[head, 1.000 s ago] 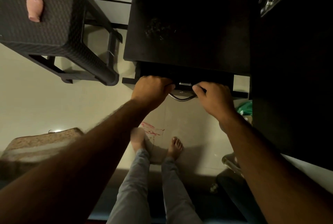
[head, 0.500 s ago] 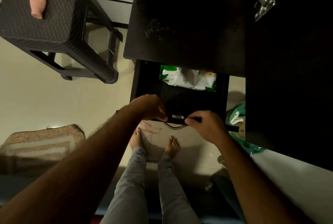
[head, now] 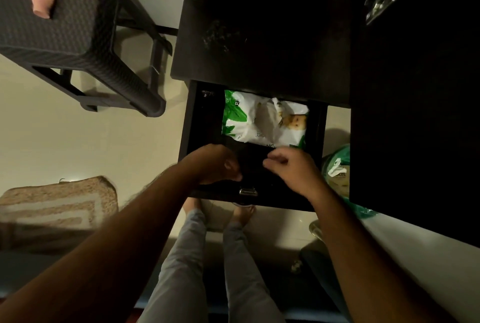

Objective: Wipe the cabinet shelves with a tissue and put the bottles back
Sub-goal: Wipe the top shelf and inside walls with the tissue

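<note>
The wipes pack [head: 262, 119] lay crosswise in the open drawer [head: 205, 120], just beyond both empty, loosely curled hands; the right hand [head: 291, 169] looked nearer than the left hand [head: 215, 164]

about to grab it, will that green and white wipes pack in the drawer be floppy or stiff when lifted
Probably floppy: the wipes pack has a wrinkled, creased film wrapper, so it may sag if lifted by one end. The glossy film could be somewhat slippery. It lies flat in the open drawer, so it is unlikely to roll.
</note>
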{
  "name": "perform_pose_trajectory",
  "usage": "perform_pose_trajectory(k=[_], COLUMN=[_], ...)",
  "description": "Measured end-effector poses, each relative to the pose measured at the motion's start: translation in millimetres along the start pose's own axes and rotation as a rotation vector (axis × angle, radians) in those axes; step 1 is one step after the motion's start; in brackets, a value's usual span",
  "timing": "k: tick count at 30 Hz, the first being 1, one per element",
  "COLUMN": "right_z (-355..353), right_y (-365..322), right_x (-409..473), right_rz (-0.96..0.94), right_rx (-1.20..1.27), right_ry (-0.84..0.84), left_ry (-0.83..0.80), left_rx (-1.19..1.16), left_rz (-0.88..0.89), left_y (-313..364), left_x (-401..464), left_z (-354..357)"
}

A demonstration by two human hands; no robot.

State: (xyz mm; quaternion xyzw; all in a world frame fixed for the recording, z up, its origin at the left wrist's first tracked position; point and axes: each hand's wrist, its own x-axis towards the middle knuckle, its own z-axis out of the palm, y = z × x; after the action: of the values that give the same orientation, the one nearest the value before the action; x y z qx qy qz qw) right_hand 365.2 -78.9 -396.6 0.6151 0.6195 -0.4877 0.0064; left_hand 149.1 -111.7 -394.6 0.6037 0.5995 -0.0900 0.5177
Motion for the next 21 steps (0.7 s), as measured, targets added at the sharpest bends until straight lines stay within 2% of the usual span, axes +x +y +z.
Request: perform_pose_trajectory(k=[2, 4, 6, 8, 11, 14, 18, 21], right_z=[-3, -5, -6, -5, 0, 5, 6, 11], right_y=[-7, -17, -28, -35, -40, -38, -36, -38], right_x=[14, 34, 53, 71, 86, 91, 95, 93], right_rz=[-0.041, -0.058, -0.08, -0.06, 0.027, 0.002, 0.032, 0.051], right_rx=[0.045, 0.056, 0.0, -0.143, -0.34, -0.382, -0.343, -0.291], right_ry=[0.172, 0.269, 0.309, 0.313, 0.319, 0.316, 0.343, 0.43], left_ry=[0.232, 0.447, 0.584, 0.651, 0.683, 0.6, 0.555, 0.555], left_rx=[-0.062, -0.086, -0.086, -0.045, 0.076, 0.145, 0.122, 0.104], left_rz=[0.032, 0.048, 0.064, 0.075, 0.022, -0.033, -0.057, -0.046], left_y=[1, 6, 12, 17, 21, 25, 22, 20], left_x=[5, 12, 20, 29, 43, 51, 55, 55], left_z=[0, 0, 0, 0, 1, 6, 10, 11])
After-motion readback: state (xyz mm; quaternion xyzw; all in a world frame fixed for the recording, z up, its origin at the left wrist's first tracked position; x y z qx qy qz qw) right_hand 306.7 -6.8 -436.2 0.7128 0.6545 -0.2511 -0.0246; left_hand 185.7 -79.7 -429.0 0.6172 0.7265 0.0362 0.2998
